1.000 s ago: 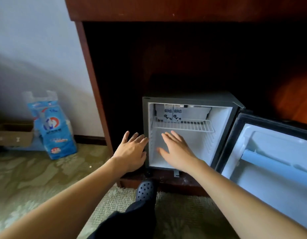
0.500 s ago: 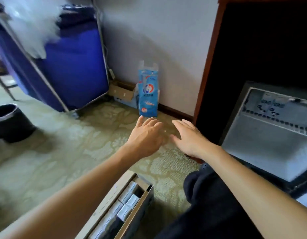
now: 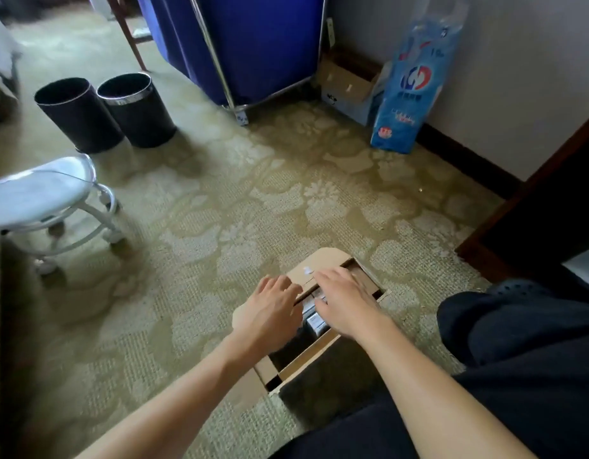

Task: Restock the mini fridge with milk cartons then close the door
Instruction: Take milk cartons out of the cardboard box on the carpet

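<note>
Two bare hands, left hand [image 3: 272, 313] and right hand [image 3: 346, 306], hovered over the open brown cardboard box [image 3: 314, 357] on the patterned green carpet [image 3: 220, 210], each grip apart with fingers straight; small white milk cartons [image 3: 316, 323] lay inside, between them.

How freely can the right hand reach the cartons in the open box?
Probably yes: the box is open on top, and the right hand is over the cartons, nothing between.

Cartons hidden under hands
The left hand [image 3: 270, 314] and right hand [image 3: 347, 306] cover most milk cartons [image 3: 315, 323] in the cardboard box [image 3: 322, 260]; whether either grips one is unclear. The left edge cuts off the stool [image 3: 38, 197].
</note>
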The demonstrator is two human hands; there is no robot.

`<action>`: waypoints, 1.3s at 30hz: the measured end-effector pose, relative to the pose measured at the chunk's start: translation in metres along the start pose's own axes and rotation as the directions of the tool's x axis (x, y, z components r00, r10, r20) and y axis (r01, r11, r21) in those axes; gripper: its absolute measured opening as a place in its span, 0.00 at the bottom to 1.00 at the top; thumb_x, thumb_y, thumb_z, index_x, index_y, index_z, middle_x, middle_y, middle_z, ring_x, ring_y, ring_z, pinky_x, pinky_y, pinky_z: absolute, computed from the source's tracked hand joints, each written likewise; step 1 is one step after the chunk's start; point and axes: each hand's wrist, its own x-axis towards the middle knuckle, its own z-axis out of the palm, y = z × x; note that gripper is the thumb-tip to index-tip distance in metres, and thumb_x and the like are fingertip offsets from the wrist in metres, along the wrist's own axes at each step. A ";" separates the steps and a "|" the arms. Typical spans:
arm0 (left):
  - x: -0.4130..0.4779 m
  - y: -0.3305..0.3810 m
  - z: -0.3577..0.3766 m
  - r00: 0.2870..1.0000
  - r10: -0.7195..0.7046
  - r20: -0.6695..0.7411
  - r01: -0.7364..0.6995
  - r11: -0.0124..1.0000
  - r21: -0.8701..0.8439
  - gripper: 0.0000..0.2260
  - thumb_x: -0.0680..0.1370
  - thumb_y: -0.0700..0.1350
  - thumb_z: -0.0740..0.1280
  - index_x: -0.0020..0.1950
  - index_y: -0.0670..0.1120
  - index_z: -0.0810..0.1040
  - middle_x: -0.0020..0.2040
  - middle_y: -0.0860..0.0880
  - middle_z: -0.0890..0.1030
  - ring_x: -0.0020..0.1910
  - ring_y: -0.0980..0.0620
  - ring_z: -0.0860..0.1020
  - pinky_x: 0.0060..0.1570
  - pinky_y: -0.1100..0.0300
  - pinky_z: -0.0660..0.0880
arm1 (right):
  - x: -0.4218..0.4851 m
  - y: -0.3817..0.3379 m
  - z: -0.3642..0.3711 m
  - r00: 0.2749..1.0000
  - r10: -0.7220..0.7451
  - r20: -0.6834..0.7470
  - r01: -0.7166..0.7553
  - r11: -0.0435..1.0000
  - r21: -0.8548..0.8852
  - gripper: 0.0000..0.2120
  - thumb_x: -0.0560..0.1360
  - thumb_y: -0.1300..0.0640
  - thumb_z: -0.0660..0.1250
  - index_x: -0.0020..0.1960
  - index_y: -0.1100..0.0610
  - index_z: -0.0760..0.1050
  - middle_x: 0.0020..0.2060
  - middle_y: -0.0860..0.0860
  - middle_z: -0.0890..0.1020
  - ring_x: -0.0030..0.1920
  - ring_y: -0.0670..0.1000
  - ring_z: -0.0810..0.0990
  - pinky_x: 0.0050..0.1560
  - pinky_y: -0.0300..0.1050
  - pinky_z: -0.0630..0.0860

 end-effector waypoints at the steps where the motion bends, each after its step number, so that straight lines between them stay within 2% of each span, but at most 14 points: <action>1: -0.011 -0.004 0.012 0.999 -0.047 0.013 0.048 0.999 -0.012 0.16 0.81 0.55 0.60 0.67 0.52 0.74 0.61 0.51 0.74 0.62 0.50 0.73 0.65 0.56 0.68 | 0.002 -0.003 0.010 1.000 -0.007 0.015 0.007 1.000 -0.013 0.25 0.83 0.52 0.58 0.78 0.55 0.60 0.75 0.51 0.67 0.75 0.54 0.60 0.75 0.54 0.58; 3: -0.030 -0.009 0.034 0.991 -0.131 0.031 0.132 0.991 -0.011 0.14 0.80 0.54 0.62 0.62 0.51 0.77 0.56 0.51 0.75 0.55 0.49 0.74 0.57 0.55 0.72 | 0.005 -0.006 0.029 0.998 -0.020 0.052 0.022 0.999 -0.044 0.23 0.82 0.52 0.59 0.77 0.55 0.63 0.72 0.52 0.70 0.73 0.56 0.63 0.73 0.54 0.62; 5: -0.047 -0.014 0.052 0.979 -0.204 0.029 0.203 0.979 0.019 0.13 0.79 0.54 0.63 0.60 0.50 0.78 0.53 0.51 0.76 0.52 0.49 0.76 0.53 0.54 0.72 | 0.006 -0.010 0.041 0.993 -0.065 0.095 0.074 0.994 -0.086 0.22 0.82 0.53 0.61 0.75 0.54 0.65 0.70 0.53 0.73 0.72 0.56 0.65 0.72 0.54 0.64; 8: -0.061 -0.016 0.073 0.959 -0.284 0.007 0.283 0.956 0.076 0.15 0.75 0.53 0.65 0.60 0.50 0.78 0.51 0.51 0.77 0.50 0.48 0.76 0.52 0.51 0.72 | 0.010 -0.012 0.053 0.980 -0.160 0.117 0.177 0.973 -0.145 0.21 0.81 0.55 0.62 0.73 0.53 0.68 0.68 0.52 0.74 0.69 0.55 0.68 0.71 0.53 0.67; 11: -0.063 -0.011 0.084 0.947 -0.320 0.009 0.318 0.944 0.087 0.19 0.74 0.53 0.66 0.63 0.48 0.75 0.54 0.49 0.76 0.50 0.47 0.75 0.52 0.49 0.69 | 0.016 -0.015 0.061 0.966 -0.233 0.114 0.252 0.948 -0.195 0.21 0.80 0.55 0.64 0.72 0.53 0.69 0.67 0.51 0.74 0.68 0.55 0.69 0.70 0.52 0.68; 14: -0.062 -0.011 0.088 0.931 -0.366 0.008 0.363 0.927 0.093 0.18 0.74 0.51 0.65 0.62 0.48 0.73 0.55 0.49 0.74 0.50 0.46 0.73 0.52 0.50 0.66 | 0.021 -0.021 0.066 0.948 -0.295 0.117 0.315 0.917 -0.243 0.20 0.79 0.57 0.65 0.71 0.54 0.70 0.67 0.51 0.73 0.67 0.55 0.69 0.68 0.52 0.67; 17: -0.064 -0.016 0.094 0.923 -0.383 -0.023 0.384 0.922 0.059 0.18 0.72 0.48 0.67 0.62 0.48 0.74 0.54 0.49 0.73 0.50 0.46 0.72 0.51 0.50 0.68 | 0.022 -0.029 0.075 0.934 -0.320 0.162 0.354 0.896 -0.268 0.20 0.78 0.59 0.67 0.69 0.55 0.70 0.65 0.51 0.73 0.66 0.55 0.70 0.67 0.52 0.68; 22: -0.060 -0.022 0.098 0.917 -0.394 -0.063 0.397 0.916 0.054 0.10 0.73 0.48 0.66 0.53 0.47 0.76 0.48 0.49 0.71 0.47 0.47 0.70 0.49 0.50 0.67 | 0.024 -0.027 0.081 0.938 -0.286 0.195 0.337 0.882 -0.329 0.26 0.74 0.64 0.70 0.70 0.56 0.68 0.65 0.53 0.72 0.66 0.56 0.70 0.66 0.50 0.68; 25: -0.058 -0.023 0.101 0.916 -0.392 -0.086 0.398 0.913 0.083 0.09 0.73 0.50 0.66 0.49 0.47 0.76 0.47 0.49 0.70 0.46 0.47 0.69 0.49 0.50 0.66 | 0.027 -0.024 0.084 0.955 -0.226 0.192 0.282 0.890 -0.357 0.28 0.75 0.65 0.68 0.72 0.56 0.64 0.67 0.55 0.69 0.68 0.58 0.67 0.67 0.51 0.68; 28: -0.064 -0.024 0.101 0.910 -0.406 -0.080 0.413 0.903 0.121 0.09 0.73 0.52 0.65 0.42 0.47 0.76 0.47 0.49 0.69 0.46 0.46 0.68 0.48 0.50 0.64 | 0.026 -0.028 0.091 0.965 -0.206 0.160 0.256 0.865 -0.431 0.22 0.80 0.63 0.59 0.72 0.58 0.61 0.67 0.58 0.67 0.68 0.59 0.65 0.66 0.52 0.66; 30: -0.060 -0.021 0.100 0.906 -0.420 -0.053 0.423 0.891 0.168 0.10 0.73 0.53 0.64 0.39 0.47 0.75 0.47 0.48 0.68 0.46 0.46 0.67 0.48 0.50 0.63 | 0.029 -0.028 0.094 0.966 -0.193 0.174 0.253 0.851 -0.460 0.18 0.81 0.62 0.55 0.70 0.57 0.62 0.67 0.58 0.66 0.70 0.59 0.64 0.66 0.53 0.65; 34: -0.055 -0.015 0.097 0.891 -0.454 -0.013 0.449 0.877 0.173 0.07 0.72 0.50 0.64 0.40 0.48 0.73 0.47 0.47 0.67 0.46 0.45 0.67 0.47 0.49 0.63 | 0.035 -0.024 0.092 0.970 -0.164 0.182 0.235 0.827 -0.511 0.14 0.80 0.61 0.58 0.66 0.54 0.68 0.67 0.57 0.66 0.70 0.60 0.63 0.64 0.53 0.67; 39: -0.063 -0.023 0.089 0.905 -0.424 0.026 0.419 0.901 0.116 0.11 0.75 0.58 0.60 0.46 0.51 0.72 0.48 0.51 0.66 0.47 0.49 0.67 0.50 0.51 0.64 | 0.034 -0.026 0.082 0.964 -0.182 0.191 0.254 0.837 -0.485 0.15 0.80 0.61 0.60 0.66 0.53 0.70 0.66 0.57 0.68 0.69 0.59 0.64 0.62 0.53 0.69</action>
